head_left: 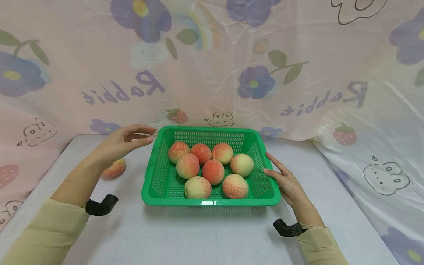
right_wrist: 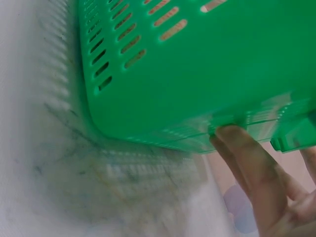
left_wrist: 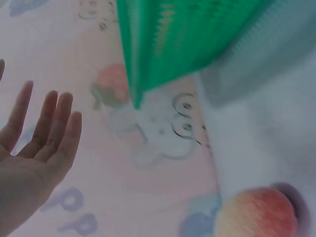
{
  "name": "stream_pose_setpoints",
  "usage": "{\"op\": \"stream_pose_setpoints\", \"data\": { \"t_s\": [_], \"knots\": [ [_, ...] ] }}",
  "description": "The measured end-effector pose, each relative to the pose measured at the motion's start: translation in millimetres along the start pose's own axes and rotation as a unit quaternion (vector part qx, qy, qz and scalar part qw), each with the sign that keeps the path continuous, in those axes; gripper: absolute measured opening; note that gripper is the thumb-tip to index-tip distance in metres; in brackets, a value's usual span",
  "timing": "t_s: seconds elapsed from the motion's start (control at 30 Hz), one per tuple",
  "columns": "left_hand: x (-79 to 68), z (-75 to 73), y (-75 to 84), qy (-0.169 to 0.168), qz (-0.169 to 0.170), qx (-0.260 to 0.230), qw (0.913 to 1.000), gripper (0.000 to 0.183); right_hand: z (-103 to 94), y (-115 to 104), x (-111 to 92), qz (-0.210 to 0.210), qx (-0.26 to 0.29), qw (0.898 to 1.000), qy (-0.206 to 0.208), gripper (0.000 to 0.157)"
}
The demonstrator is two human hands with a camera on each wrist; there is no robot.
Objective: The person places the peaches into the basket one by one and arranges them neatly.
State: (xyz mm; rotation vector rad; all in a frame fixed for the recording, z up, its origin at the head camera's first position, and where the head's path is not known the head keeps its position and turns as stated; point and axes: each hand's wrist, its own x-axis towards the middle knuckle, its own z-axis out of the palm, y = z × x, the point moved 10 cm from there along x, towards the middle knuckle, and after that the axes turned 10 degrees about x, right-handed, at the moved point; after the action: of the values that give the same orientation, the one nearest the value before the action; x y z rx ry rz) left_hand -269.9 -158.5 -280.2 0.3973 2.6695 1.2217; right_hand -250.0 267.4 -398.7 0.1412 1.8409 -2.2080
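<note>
A green plastic basket (head_left: pixel 212 202) stands in the middle of the table, holding several red-and-yellow peaches (head_left: pixel 213 172). At its right side, my right hand (head_left: pixel 289 184) holds the rim, thumb over the edge. The right wrist view shows its fingers (right_wrist: pixel 247 158) against the outer wall. My left hand (head_left: pixel 127 141) hovers just outside the basket's back left corner, fingers extended and apart from the rim; in the left wrist view its palm is empty. Under the left forearm, one more peach (head_left: pixel 114 168) lies on the table, partly hidden by the arm.
A white table surface (head_left: pixel 198 239) extends around the basket. Behind and at both sides hangs a pale cloth (head_left: pixel 205 73) printed with flowers, rabbits and strawberries. Each wrist carries a black camera mount (head_left: pixel 101 205).
</note>
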Motion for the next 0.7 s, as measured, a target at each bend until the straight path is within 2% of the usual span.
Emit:
{"op": "stream_pose_setpoints", "data": {
  "t_s": [0.23,0.5,0.7],
  "knots": [
    [-8.1,-13.9,-33.5,0.033,-0.037,0.017,0.9986,0.057,-0.7,1,1,0.003,-0.005,1.000,0.005,0.071],
    [-13.3,-21.0,-55.7,0.057,-0.069,0.017,0.9959,0.062,0.5,0,-2,0.004,-0.006,1.000,0.009,0.072],
    [-12.2,-28.3,-69.3,0.107,-0.053,0.039,0.9921,0.056,1.3,-1,-2,0.002,-0.006,1.000,0.007,0.072]
  ]
}}
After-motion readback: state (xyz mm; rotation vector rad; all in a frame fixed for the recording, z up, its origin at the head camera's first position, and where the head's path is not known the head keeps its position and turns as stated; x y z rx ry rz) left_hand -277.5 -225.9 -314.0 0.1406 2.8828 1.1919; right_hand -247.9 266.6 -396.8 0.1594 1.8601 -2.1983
